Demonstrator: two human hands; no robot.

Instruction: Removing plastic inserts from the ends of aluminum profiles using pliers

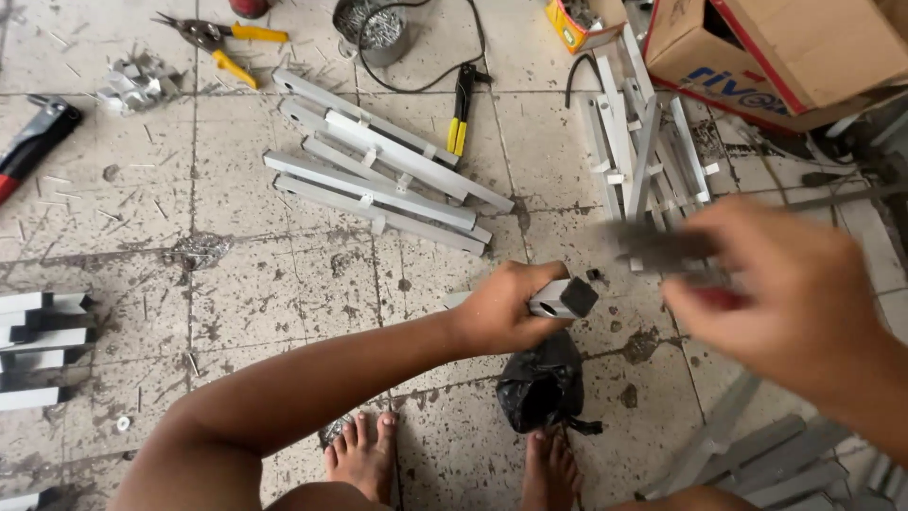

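Note:
My left hand (501,308) grips a short grey square metal tube (558,299) with a black cap on its end, held over the tiled floor in front of my bare feet. My right hand (785,293) is blurred with motion at the right and holds a dark tool (662,246) with a red handle part (719,298); its tip points left, just above and to the right of the tube's capped end. A crumpled black plastic bag (541,386) lies on the floor right under the tube.
Grey metal bars lie in piles at centre (378,175), upper right (643,142), left edge (43,341) and lower right (766,464). Yellow-handled snips (222,43), a riveter (461,109), a tin of rivets (374,28), cardboard boxes (757,47) and scattered rivet pins surround them.

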